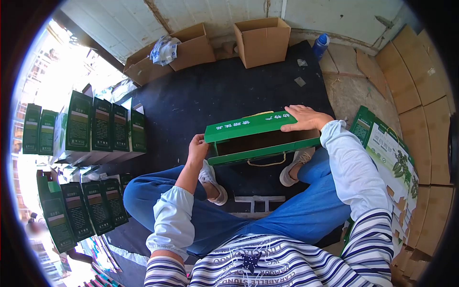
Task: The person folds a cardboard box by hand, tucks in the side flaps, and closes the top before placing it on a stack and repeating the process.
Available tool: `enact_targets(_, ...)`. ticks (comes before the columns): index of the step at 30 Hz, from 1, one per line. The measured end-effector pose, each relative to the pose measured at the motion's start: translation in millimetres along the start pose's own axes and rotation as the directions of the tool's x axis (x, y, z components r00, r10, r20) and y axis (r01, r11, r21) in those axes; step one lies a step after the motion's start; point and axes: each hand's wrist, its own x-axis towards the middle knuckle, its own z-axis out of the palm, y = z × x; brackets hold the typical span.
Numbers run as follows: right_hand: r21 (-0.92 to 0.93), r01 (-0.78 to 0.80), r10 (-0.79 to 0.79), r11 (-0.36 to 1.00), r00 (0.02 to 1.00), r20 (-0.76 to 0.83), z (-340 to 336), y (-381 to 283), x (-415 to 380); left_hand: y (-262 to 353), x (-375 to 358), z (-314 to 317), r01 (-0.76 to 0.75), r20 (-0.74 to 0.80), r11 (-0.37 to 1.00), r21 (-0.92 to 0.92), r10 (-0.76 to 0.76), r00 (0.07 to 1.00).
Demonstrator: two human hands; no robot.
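The black mat takes up the middle of the frame, and its widest bare stretch runs from my knees up toward the two open cardboard boxes along the wall at the top. Rows of standing green cartons hem in its left edge, and a stack of flat printed cartons leans at the right, with brown cardboard sheets behind them (so the room I have lies mostly straight ahead).

The green box sits at the centre of the frame, just above my feet. It is long and flat, tipped so its open side faces me, dark inside, with white lettering along the top panel and a tan cord handle looping out above and below.

My right hand lies flat and spread on the box's upper right corner, pressing rather than gripping. My left hand curls around the box's left end, fingers tucked behind the edge.

A blue bottle stands at the upper right.
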Motion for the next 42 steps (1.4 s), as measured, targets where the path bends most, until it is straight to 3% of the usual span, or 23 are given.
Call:
enact_targets(1, 0.000, 0.003, -0.003, 1.000, 1.000, -0.011, 1.2, 0.7, 1.8, -2.0, 1.5, 0.2, -0.018, 0.009, 0.999, 0.036, 0.017, 1.000)
enact_targets(4, -0.009, 0.017, -0.017, 1.000, 0.998, -0.067, 2.5, 3.7, 4.2, -13.9, 4.2, 3.3, -0.290, -0.121, 0.851, 0.438, 0.375, 0.919)
enact_targets(7, -0.044, 0.022, -0.027, 0.999, 0.992, -0.124, 1.3, -4.9, 2.7, -1.3, -6.0, 4.6, -0.383, -0.027, 0.712, 0.589, 0.490, 0.871)
enact_targets(10, -0.138, 0.007, -0.033, 0.990, 0.983, -0.182, 2.5, -14.8, 0.3, 26.7, -22.8, 7.9, -0.385, 0.093, 0.654, 0.652, 0.435, 0.896)
enact_targets(13, -0.270, 0.000, -0.061, 0.963, 0.974, -0.219, 9.6, -19.2, 6.6, 45.8, -32.1, 10.5, -0.295, 0.121, 0.617, 0.730, 0.309, 0.943)
enact_targets(16, -0.372, -0.005, -0.104, 0.928, 0.956, -0.273, 22.5, -19.0, 15.3, 48.3, -37.1, 15.0, -0.391, 0.208, 0.456, 0.799, 0.401, 0.892)
enact_targets(21, -0.464, -0.029, -0.151, 0.885, 0.926, -0.346, 34.4, -18.6, 15.5, 45.4, -23.9, 13.7, -0.445, 0.358, 0.256, 0.858, 0.323, 0.876)
enact_targets(29, -0.611, -0.137, -0.204, 0.780, 0.867, -0.455, 49.6, -19.9, 23.5, 47.3, -23.1, 25.0, -0.400, 0.358, 0.094, 0.912, 0.296, 0.886)
enact_targets(32, -0.521, -0.043, -0.170, 0.853, 0.919, -0.355, 35.5, -22.9, 15.8, 35.6, -15.0, 25.3, -0.391, 0.335, 0.104, 0.915, 0.348, 0.876)
enact_targets(35, -0.345, 0.173, -0.317, 0.922, 0.850, -0.421, 30.1, -3.9, 9.2, 34.2, -13.4, 23.8, -0.391, 0.324, 0.134, 0.910, 0.360, 0.875)
enact_targets(38, -0.115, 0.009, -0.061, 0.993, 0.886, -0.460, 7.2, 9.7, -10.1, 34.2, -15.8, 24.4, -0.381, 0.308, 0.150, 0.913, 0.359, 0.881)
enact_targets(40, 0.019, -0.109, 0.111, 0.994, 0.976, -0.189, -15.8, 36.8, -24.6, 32.8, -14.0, 23.1, -0.393, 0.310, 0.173, 0.903, 0.371, 0.875)
enact_targets(41, 0.143, -0.070, 0.072, 0.987, 0.997, -0.011, -19.9, 55.3, -28.0, 34.1, -13.0, 21.1, -0.414, 0.334, 0.180, 0.892, 0.353, 0.874)
enact_targets(42, 0.378, -0.231, 0.151, 0.897, 0.961, 0.230, -32.3, 46.5, -44.5, 37.1, -13.6, 18.4, -0.435, 0.359, 0.188, 0.881, 0.333, 0.872)
